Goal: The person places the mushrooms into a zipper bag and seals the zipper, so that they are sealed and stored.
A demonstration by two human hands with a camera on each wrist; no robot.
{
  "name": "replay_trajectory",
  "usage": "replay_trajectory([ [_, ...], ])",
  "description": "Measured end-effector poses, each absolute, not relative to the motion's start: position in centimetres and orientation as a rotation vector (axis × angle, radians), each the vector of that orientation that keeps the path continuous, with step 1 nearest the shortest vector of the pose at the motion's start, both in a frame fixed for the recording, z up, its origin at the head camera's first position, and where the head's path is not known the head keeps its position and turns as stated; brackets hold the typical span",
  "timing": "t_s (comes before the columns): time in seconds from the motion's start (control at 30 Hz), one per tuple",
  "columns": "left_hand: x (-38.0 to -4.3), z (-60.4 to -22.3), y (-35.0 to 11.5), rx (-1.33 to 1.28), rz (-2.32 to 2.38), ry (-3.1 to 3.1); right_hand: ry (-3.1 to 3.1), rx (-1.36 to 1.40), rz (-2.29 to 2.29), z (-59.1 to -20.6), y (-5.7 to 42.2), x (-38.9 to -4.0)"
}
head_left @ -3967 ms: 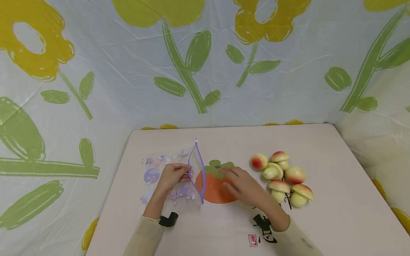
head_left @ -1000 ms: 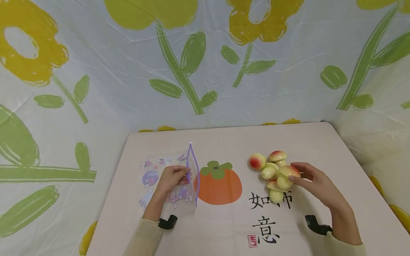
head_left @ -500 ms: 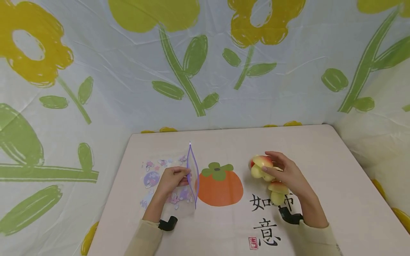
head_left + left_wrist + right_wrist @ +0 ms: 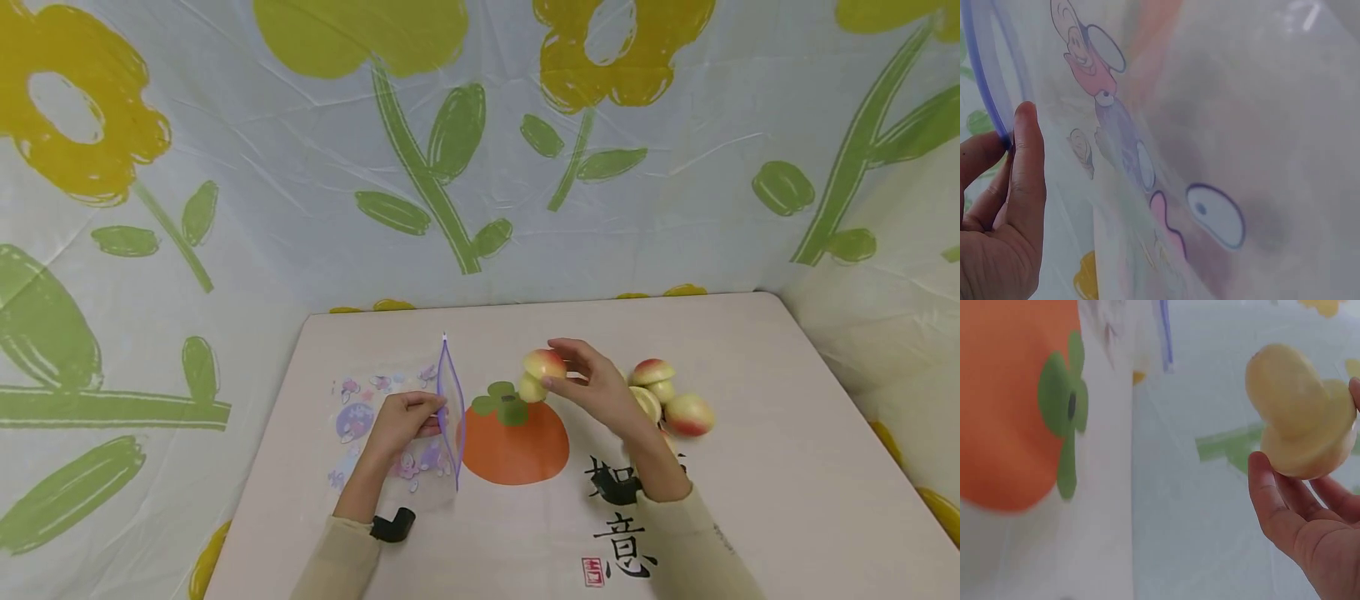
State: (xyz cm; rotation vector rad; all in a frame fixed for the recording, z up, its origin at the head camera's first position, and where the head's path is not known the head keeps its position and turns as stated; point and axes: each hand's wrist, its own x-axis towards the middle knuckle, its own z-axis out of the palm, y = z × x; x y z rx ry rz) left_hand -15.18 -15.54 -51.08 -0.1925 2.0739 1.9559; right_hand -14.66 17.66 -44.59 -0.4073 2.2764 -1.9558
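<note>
At the left, my left hand (image 4: pixel 401 419) pinches the purple-edged rim of a clear zip bag (image 4: pixel 352 421) printed with pink and purple cartoon figures. The bag's mouth gapes slightly toward the right. In the left wrist view, thumb and fingers of the left hand (image 4: pixel 1019 194) meet at the purple zip strip (image 4: pixel 986 81). My right hand (image 4: pixel 596 385) grips a toy mushroom (image 4: pixel 542 372) with a red-tinged yellow cap, over the persimmon print and right of the bag. Its pale stem points toward the camera in the right wrist view, fingertips around the cap (image 4: pixel 1329 447).
Several more toy mushrooms lie at the right, among them a red-capped one (image 4: pixel 654 377) and a rounded one (image 4: pixel 690 415); the right forearm partly hides the group. The pink tablecloth (image 4: pixel 787 467) bears an orange persimmon print (image 4: pixel 517 450) and black characters. A flowered curtain (image 4: pixel 600 242) stands behind.
My right hand went from the middle to the mushrooms, took one, and carried it left over the persimmon print. The left hand keeps its hold; the bag's mouth is narrower than four seconds ago.
</note>
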Motion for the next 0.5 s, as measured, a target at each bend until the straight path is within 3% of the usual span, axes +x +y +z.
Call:
replay_trajectory([
  [0.5,-15.4,-51.2,-15.3,-0.168,1.952,2.07,2.076,-0.567,-2.026,-46.6,8.8,-16.7],
])
